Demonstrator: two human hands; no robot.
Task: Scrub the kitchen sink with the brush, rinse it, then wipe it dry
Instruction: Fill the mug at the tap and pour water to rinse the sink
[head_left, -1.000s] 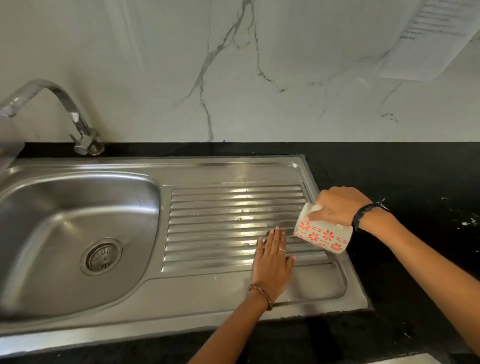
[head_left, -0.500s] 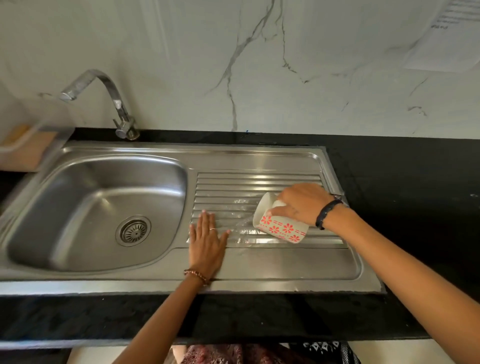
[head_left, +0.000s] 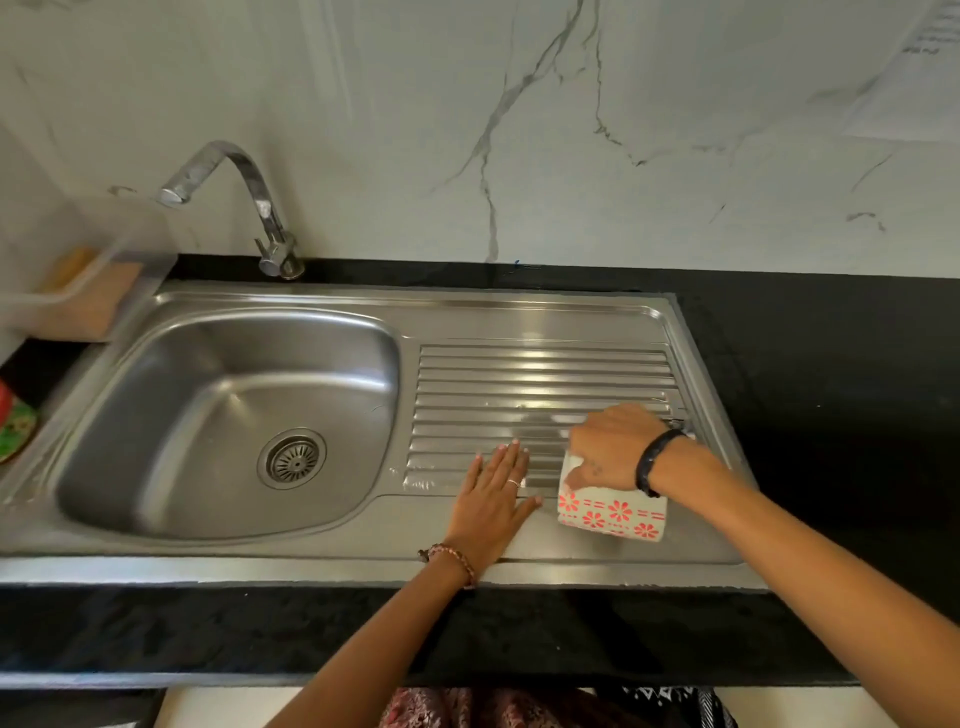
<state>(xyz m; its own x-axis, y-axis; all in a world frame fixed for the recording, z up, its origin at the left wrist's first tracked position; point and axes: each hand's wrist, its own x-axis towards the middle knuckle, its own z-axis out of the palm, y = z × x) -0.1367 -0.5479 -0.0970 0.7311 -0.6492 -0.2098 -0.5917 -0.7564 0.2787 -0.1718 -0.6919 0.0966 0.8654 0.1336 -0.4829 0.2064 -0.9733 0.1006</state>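
Looks like you're in the rinse part right now. Your right hand (head_left: 608, 449) is wrapped around a cup (head_left: 613, 512) with red flowers, tipped over above the near right end of the drainboard (head_left: 540, 374), and there's a wet sheen on the ribs just beside it. Your left hand (head_left: 493, 496) is flat, fingers straight, pressed on the drainboard next to the cup, holding nothing; my guess is you're pushing water toward the basin (head_left: 218, 415).

The sink (head_left: 415, 301) looks clean, no suds or grime I can see, so scrubbing seems done, though I can't spot the brush anywhere. The tap (head_left: 228, 197) isn't running.

What's left, as I read it: finish rinsing, then wipe it all dry. No cloth in view, so you'll need to grab one.
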